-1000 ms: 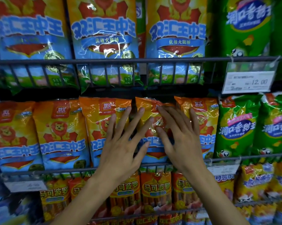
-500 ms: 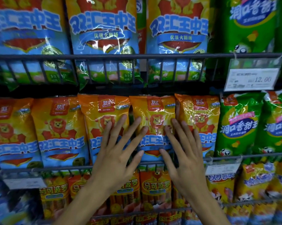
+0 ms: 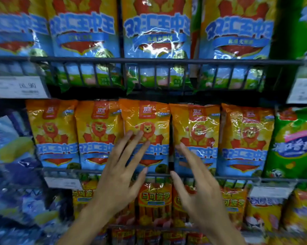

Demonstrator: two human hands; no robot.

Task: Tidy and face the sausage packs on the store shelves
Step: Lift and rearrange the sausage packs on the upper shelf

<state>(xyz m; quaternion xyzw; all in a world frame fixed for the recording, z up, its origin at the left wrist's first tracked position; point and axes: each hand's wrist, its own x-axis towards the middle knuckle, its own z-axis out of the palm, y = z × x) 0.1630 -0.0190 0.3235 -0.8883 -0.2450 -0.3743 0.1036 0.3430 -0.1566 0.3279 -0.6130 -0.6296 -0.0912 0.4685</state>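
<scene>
Half a second ago we had both palms flat on the orange packs; now the left hand (image 3: 121, 172) has only its straight fingertips on the middle pack (image 3: 146, 119), and the right hand (image 3: 197, 184) has slid down, fingers spread and relaxed, with its tips near the lower part of the pack to the right of the middle pack (image 3: 196, 124). Whether those tips touch the film we cannot tell. Neither hand grips anything.

The pack to the right of the middle one, twisted edge-on a second ago, now stands with its lion face towards us, in line with its neighbours. We judge this pair faced, so we would expect the work to pass to another part of the rack.

The wire shelf (image 3: 237, 178) holding the middle pack carries five orange lion packs side by side, all upright and face-out; a narrow dark gap shows just right of the middle pack. At the far right of the row stands a green pack (image 3: 294, 144).

The shelf above the middle pack (image 3: 167, 61) holds taller blue lion packs (image 3: 156, 32) behind its rail, with two white price tags (image 3: 19, 86) clipped along it.

Below the middle pack, a lower shelf holds smaller orange stick packs (image 3: 154, 197), partly hidden by our hands. To the far left of the middle pack, blue bags (image 3: 9, 156) are too blurred to read.
</scene>
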